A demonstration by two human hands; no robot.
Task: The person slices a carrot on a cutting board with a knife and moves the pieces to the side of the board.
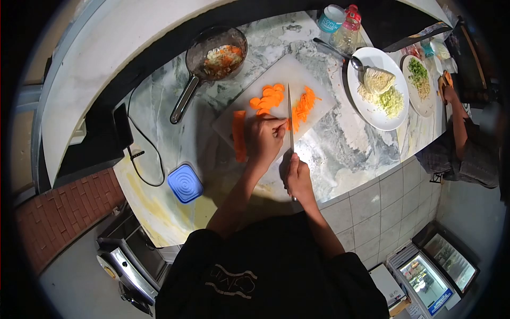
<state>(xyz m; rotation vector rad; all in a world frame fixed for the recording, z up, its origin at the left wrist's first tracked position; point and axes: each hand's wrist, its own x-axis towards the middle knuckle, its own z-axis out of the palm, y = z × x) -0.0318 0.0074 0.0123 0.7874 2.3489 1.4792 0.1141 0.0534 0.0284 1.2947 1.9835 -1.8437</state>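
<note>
My right hand is wrapped round the handle of a kitchen knife, its blade pointing away from me across the white cutting board. Curled beside the blade, my left hand presses its fingertips on carrot slices, mostly hidden under them. Thin carrot strips lie in a heap right of the knife. Left of it, round carrot slices overlap in a group. A long piece of carrot rests near the board's left side, by my left wrist.
A pan with food stands behind left. To the right are a white plate with cabbage and a spoon, and a smaller plate with greens. A blue square mat and cabled phone lie left. Another person's hand is far right.
</note>
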